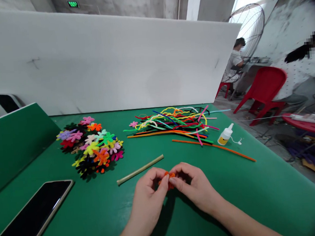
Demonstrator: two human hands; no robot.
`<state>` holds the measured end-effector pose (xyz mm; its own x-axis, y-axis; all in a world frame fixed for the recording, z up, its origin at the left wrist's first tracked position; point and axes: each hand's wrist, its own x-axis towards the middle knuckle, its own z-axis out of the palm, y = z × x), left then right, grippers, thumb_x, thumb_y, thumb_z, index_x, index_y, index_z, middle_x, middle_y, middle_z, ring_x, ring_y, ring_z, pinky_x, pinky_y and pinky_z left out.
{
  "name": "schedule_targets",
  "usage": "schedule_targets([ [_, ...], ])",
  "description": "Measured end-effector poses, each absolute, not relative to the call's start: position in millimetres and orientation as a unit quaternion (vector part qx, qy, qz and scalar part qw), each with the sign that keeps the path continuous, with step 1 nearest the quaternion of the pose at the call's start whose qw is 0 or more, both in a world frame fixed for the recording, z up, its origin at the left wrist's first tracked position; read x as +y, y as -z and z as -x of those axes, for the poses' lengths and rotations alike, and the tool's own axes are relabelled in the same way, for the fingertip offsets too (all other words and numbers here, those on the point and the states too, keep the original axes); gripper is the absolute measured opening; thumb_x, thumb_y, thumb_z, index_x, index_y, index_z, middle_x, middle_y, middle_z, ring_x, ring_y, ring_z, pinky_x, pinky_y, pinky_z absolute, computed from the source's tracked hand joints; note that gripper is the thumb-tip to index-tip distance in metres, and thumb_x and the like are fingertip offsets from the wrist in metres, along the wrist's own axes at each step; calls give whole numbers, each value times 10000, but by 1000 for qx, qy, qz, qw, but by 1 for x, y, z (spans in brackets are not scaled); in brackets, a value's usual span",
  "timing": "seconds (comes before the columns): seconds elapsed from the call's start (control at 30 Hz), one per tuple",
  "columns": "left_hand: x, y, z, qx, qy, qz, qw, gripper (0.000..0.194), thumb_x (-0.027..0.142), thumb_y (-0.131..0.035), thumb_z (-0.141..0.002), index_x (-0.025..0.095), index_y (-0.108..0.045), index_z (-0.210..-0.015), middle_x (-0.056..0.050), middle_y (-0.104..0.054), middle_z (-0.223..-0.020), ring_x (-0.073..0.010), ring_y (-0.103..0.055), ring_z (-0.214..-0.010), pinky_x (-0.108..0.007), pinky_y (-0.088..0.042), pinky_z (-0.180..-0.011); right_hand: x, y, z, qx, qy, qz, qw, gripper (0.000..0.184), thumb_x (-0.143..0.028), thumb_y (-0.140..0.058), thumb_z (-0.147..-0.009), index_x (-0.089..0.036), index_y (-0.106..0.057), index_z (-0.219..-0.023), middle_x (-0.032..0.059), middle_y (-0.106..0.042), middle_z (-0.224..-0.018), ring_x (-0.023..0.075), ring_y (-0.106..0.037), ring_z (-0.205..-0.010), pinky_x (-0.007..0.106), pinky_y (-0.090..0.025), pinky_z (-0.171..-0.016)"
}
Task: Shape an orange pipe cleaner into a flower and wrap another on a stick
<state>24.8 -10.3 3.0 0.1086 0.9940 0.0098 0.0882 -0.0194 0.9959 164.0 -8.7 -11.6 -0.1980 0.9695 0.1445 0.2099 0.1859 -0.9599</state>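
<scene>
At my far left a dark-screened phone (34, 220) lay flat on the green counter (99, 210), and beyond it sat a heap of fuzzy flowers (101, 157) in many colours, stacked so loosely that a brushing wrist could have sent blooms sliding. Right of the heap a pale green stick (140, 170) lay slanted, just beside the left hand (149, 195); I judged that a small outward shift of the knuckles might have set it rolling. The left hand had its grip pinched narrow, thumb against fingers, on an orange fuzzy piece (171, 181), which sat between the two hands, apparently just above the counter. Fingers covered much of it, so I could not tell its full shape. Beyond lay a tangle of coloured stems (174, 122), where drawing one out could have dragged others along. The right hand (194, 184) had its grip pinched on the same piece from the other side; uneven pulling or a slack pinch could, I thought, have let it spring out of form. Farther right an orange stem (214, 145) ran aslant, and just behind it stood a small white bottle (225, 135), its cap (239, 142) off the nozzle, so a bump might have tipped and spilled it.
</scene>
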Motion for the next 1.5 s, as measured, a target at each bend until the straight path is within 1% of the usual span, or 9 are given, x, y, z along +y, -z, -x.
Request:
schedule_targets([
  [0.17, -10, -3, -22, 479, -417, -627, 451, 119, 198, -504, -741, 150, -567, -652, 4, -555, -610, -128, -507, -582, -223, -413, -558, -9, 13, -164, -640, -423, 460, 448, 121, -274, -547, -763, -165, -587, -727, 11, -531, -654, 113, -461, -567, 232, -378, -522],
  [0.33, -11, -4, -21, 476, -385, -658, 439, 144, 220, -467, -775, 158, -557, -681, -1, -554, -633, -135, -506, -611, -228, -412, -581, -10, 13, -161, -593, -488, 455, 451, 169, -316, -538, -763, -154, -548, -720, -6, -494, -613, 103, -424, -540, 227, -358, -514],
  [0.63, -13, -3, -22, 476, -377, -699, 378, 157, 227, -437, -790, 173, -542, -687, -2, -548, -640, -141, -502, -610, -230, -408, -584, -11, 14, -159, -547, -548, 422, 471, 234, -386, -546, -754, -154, -531, -728, -2, -501, -640, 112, -447, -580, 232, -369, -559],
  [0.8, -15, -2, -23, 465, -376, -732, 328, 146, 208, -415, -801, 180, -519, -703, -11, -548, -660, -141, -511, -617, -232, -418, -592, -10, 14, -158, -494, -598, 403, 485, 245, -381, -586, -725, -145, -537, -682, -11, -503, -611, 103, -449, -569, 227, -357, -563],
  [0.93, -16, -1, -23, 452, -367, -751, 313, 153, 198, -403, -809, 176, -512, -705, -24, -549, -679, -144, -514, -633, -235, -421, -602, -10, 12, -157, -454, -634, 388, 491, 232, -343, -616, -708, -134, -534, -647, -17, -511, -573, 89, -445, -538, 217, -352, -548],
  [1.1, -15, -1, -22, 448, -367, -746, 328, 141, 207, -412, -810, 175, -519, -725, -19, -554, -692, -140, -518, -647, -236, -423, -619, -8, 10, -157, -437, -646, 392, 488, 235, -327, -627, -700, -121, -541, -625, -21, -505, -537, 74, -423, -505, 203, -324, -514],
  [1.3, -10, 3, -22, 497, -405, -652, 406, 133, 234, -478, -773, 167, -530, -671, 16, -534, -603, -120, -498, -564, -211, -412, -538, -6, 12, -158, -448, -621, 440, 469, 247, -351, -598, -712, -109, -566, -672, -35, -458, -527, 59, -341, -470, 192, -250, -459],
  [1.4, -9, 5, -23, 508, -426, -612, 431, 126, 231, -504, -751, 160, -525, -649, 24, -524, -580, -109, -483, -537, -201, -401, -512, -6, 14, -159, -492, -586, 446, 465, 246, -345, -568, -726, -119, -538, -633, -34, -440, -533, 68, -340, -483, 199, -262, -466],
  [1.5, -9, 6, -23, 509, -436, -596, 443, 111, 219, -516, -736, 157, -525, -644, 25, -526, -580, -107, -480, -539, -199, -394, -510, -8, 12, -159, -546, -528, 453, 467, 205, -299, -538, -732, -132, -518, -616, -26, -443, -557, 84, -357, -518, 208, -288, -484],
])
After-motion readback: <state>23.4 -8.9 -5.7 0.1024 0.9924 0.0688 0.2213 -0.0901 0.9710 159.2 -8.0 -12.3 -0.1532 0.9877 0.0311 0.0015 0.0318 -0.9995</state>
